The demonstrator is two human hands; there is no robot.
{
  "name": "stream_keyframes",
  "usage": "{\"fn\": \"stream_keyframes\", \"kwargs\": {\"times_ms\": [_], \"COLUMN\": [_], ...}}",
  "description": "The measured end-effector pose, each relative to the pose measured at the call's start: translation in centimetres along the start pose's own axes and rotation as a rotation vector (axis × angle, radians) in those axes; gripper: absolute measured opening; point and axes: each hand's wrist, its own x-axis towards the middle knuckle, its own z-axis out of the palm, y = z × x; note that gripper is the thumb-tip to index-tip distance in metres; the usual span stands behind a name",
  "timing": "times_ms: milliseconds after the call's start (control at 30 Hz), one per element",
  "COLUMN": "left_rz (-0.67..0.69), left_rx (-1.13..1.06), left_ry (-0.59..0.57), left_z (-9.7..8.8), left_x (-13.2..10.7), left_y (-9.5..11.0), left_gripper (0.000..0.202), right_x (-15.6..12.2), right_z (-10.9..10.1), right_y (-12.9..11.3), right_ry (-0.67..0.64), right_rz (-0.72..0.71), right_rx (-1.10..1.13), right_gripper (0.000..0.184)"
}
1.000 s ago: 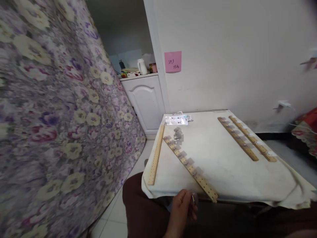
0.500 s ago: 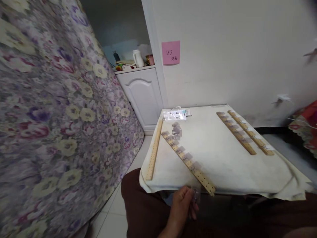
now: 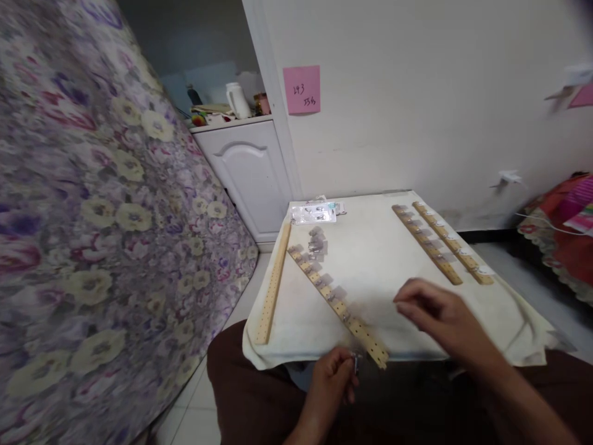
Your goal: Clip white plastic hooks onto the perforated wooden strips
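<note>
At the table's front edge my left hand (image 3: 330,378) is closed, pinching a small metal piece with clear plastic (image 3: 356,363). Just right of it lies the near end of a slanting wooden strip with holes (image 3: 365,339), which carries a row of small clear tabs with metal fittings. My right hand (image 3: 430,308) hovers over the table to the right of this strip, thumb and fingers drawn together and somewhat blurred. Whether anything sits between those fingers cannot be made out. A small pile of similar clear pieces (image 3: 316,243) lies beyond the strip.
Another holed wooden strip (image 3: 272,296) lies along the left side of the cloth-covered table (image 3: 365,241). Two strips with tabs (image 3: 428,247) rest at the right. A clear plastic package (image 3: 313,213) is at the back left. A floral curtain (image 3: 106,247) hangs left.
My right hand has come into view from the lower right, over the table. My left hand still pinches the small piece near the strip's end. The whole view has shifted slightly.
</note>
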Motion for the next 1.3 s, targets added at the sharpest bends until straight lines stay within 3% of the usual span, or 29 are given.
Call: {"fn": "stream_keyframes", "kwargs": {"times_ms": [233, 400, 567, 867, 1100, 1300], "left_rz": [0.014, 0.029, 0.028, 0.059, 0.283, 0.527], "left_rx": [0.072, 0.097, 0.092, 0.105, 0.354, 0.553], "left_ry": [-0.066, -0.088, -0.054, 0.009, 0.114, 0.054], "left_z": [0.2, 0.4, 0.4, -0.2, -0.2, -0.6], "left_x": [1.1, 1.8, 2.2, 2.6, 1.5, 1.1], "left_y": [1.8, 2.3, 2.2, 0.6, 0.6, -0.2], "left_gripper": [0.034, 0.031, 0.035, 0.034, 0.020, 0.025], "right_x": [0.2, 0.6, 1.1, 2.1, 2.7, 2.7], "right_z": [3.0, 3.6, 3.9, 3.8, 3.4, 3.5], "right_y": [2.6, 3.9, 5.1, 6.0, 6.4, 7.2], "right_ry": [-0.191, -0.258, -0.263, -0.307, -0.258, -0.231], "right_rz": [0.098, 0.102, 0.108, 0.241, 0.209, 0.166], "right_rx": [-0.073, -0.026, 0.026, 0.187, 0.035, -0.073], "right_gripper": [0.022, 0.013, 0.018, 0.028, 0.016, 0.009]}}
